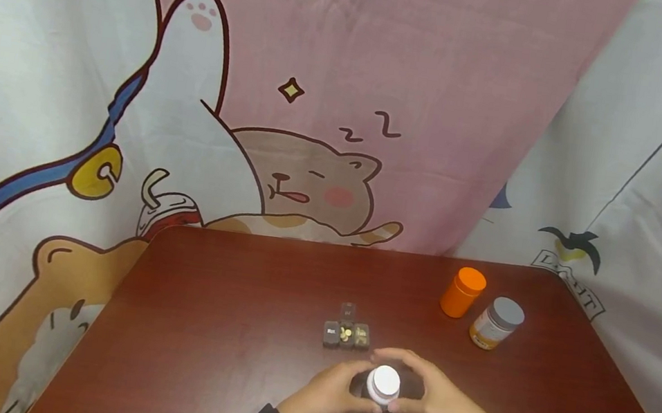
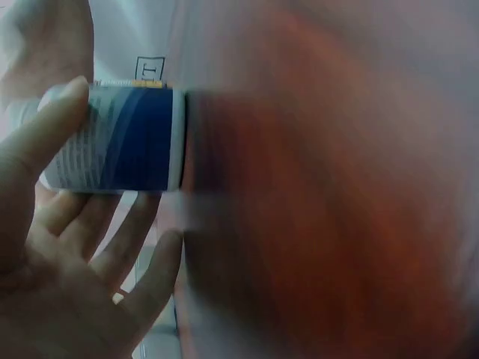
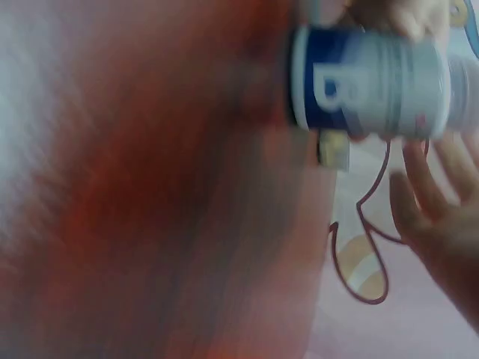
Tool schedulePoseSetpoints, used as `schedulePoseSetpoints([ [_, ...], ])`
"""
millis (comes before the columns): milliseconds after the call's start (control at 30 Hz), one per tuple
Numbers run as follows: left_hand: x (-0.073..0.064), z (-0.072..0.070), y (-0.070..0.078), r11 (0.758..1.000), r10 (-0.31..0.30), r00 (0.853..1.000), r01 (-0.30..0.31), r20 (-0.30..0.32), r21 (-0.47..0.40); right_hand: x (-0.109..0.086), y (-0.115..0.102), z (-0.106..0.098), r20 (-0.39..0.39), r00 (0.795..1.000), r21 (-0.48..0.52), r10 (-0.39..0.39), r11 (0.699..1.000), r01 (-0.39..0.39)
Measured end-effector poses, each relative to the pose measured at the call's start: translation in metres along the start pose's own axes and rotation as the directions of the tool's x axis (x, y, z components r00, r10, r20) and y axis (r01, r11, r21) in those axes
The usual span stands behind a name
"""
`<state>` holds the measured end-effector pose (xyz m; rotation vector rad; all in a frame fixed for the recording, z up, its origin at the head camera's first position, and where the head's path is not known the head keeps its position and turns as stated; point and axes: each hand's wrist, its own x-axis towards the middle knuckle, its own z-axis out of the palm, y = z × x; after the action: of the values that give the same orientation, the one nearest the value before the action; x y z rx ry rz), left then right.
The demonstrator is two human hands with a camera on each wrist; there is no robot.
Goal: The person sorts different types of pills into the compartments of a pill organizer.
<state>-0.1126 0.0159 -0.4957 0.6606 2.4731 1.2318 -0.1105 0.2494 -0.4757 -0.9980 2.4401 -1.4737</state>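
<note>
A white pill bottle (image 1: 386, 384) with a white cap is between my two hands near the table's front. Its blue-and-white label shows in both wrist views. My left hand (image 1: 332, 389) curls round it from the left, the thumb on its side in the left wrist view. From the right my right hand (image 1: 438, 396) curls round it too, thumb at its near side and fingers reaching behind. Just beyond lies a small pill organizer (image 1: 331, 333). Its middle compartment stands open, lid (image 1: 348, 311) raised, with pale yellow tablets (image 1: 346, 335) inside.
An orange bottle (image 1: 462, 293) and a grey-lidded jar (image 1: 496, 323) stand at the back right of the brown table (image 1: 214, 331). Cloth with cartoon animals (image 1: 321, 184) hangs behind the far edge and at the sides.
</note>
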Motion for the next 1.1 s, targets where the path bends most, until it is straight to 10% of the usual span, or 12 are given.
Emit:
schedulePoseSetpoints([
  [200, 0.000, -0.004, -0.001, 0.999, 0.014, 0.998, -0.016, 0.057, 0.043, 0.010, 0.019, -0.017, 0.206, 0.978, 0.306, -0.038, 0.952, -0.028],
  [533, -0.001, -0.002, -0.003, 1.000, 0.002, 1.000, -0.002, 0.029, -0.011, 0.018, 0.015, -0.016, 0.205, 0.978, 0.159, -0.025, 0.987, -0.008],
  [833, -0.001, 0.005, -0.001, 0.998, -0.019, 0.995, 0.013, -0.093, -0.064, 0.005, 0.002, 0.011, -0.111, 0.993, -0.112, -0.027, 0.994, 0.015],
  [1100, -0.001, 0.009, 0.004, 0.998, -0.054, 0.988, 0.047, -0.147, -0.051, 0.003, -0.015, 0.040, -0.430, 0.894, -0.427, -0.129, 0.901, -0.076],
])
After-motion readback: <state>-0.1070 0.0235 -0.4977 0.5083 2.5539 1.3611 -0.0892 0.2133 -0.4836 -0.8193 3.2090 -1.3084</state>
